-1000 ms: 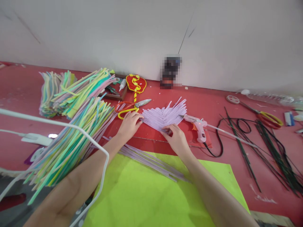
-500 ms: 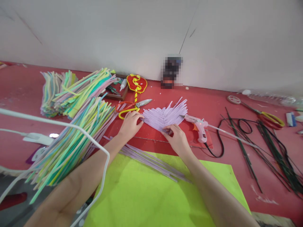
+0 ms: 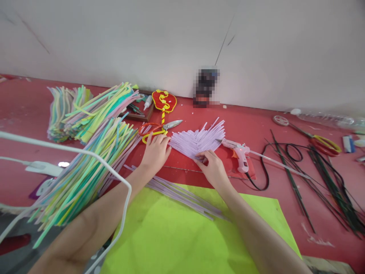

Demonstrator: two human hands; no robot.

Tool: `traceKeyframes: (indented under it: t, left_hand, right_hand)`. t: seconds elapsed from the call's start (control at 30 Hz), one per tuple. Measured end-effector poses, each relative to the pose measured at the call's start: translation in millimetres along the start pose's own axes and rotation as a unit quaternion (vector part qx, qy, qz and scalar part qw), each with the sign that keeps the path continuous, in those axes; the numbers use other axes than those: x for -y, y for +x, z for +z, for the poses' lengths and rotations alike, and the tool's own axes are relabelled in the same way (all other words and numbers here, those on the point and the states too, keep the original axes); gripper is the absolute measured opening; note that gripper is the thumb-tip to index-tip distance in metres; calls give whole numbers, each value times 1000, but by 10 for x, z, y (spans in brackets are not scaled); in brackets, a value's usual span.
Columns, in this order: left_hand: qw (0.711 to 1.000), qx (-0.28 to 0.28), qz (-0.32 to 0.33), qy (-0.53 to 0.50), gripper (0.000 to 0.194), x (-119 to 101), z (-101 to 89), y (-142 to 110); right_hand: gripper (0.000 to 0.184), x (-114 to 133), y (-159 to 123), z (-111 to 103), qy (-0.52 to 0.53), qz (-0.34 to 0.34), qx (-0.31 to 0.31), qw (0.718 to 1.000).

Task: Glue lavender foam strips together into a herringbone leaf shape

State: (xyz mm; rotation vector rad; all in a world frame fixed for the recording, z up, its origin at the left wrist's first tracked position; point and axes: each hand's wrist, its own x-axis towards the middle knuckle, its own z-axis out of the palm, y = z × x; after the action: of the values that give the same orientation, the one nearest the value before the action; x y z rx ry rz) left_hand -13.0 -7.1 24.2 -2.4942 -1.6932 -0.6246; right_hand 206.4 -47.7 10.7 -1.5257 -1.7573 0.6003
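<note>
A V-shaped piece of lilac pipe cleaners (image 3: 196, 139), laid side by side, rests on the red table. The thumb and fingers of my right hand (image 3: 211, 164) pinch its lower point. At the piece's left edge lies my left hand (image 3: 156, 152), fingers stretched forward and slightly apart, close to the yellow handle of the scissors (image 3: 172, 124). What is under those fingertips is hidden. Just right of the piece is a pink glue gun (image 3: 241, 152), its nozzle towards the lilac tips. Loose lilac pipe cleaners (image 3: 182, 198) lie below my hands, partly over a yellow-green sheet (image 3: 182, 236).
Bundles of multicoloured pipe cleaners (image 3: 94, 167) cover the left side. A white cable (image 3: 114, 171) arches over my left forearm. Dark green stems (image 3: 293, 186), a black cord and another pair of scissors (image 3: 325, 144) lie right. A red-and-yellow ornament (image 3: 164, 102) is behind.
My left hand has shifted slightly left and flattened, its fingers straightening from a curled pose at the piece's left edge. My right hand keeps its pinch in the same place.
</note>
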Motion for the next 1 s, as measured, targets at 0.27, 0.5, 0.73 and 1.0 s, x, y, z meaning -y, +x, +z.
traceKeyframes:
  t: [0.27, 0.5, 0.73, 1.0]
  left_hand:
    - [996, 70, -18, 43, 58, -112, 35, -152]
    - [994, 89, -29, 50, 59, -83, 74, -153]
    - [994, 92, -32, 53, 58, -71, 89, -165]
    - [995, 87, -23, 45, 54, -58, 64, -150]
  right_hand:
    - [13, -2, -3, 4, 0, -1, 0, 1000]
    - [11, 2, -4, -4, 1, 1, 3, 1000]
    - [11, 19, -5, -5, 0, 2, -1, 1000]
    - [12, -7, -2, 0, -2, 0, 1, 1000]
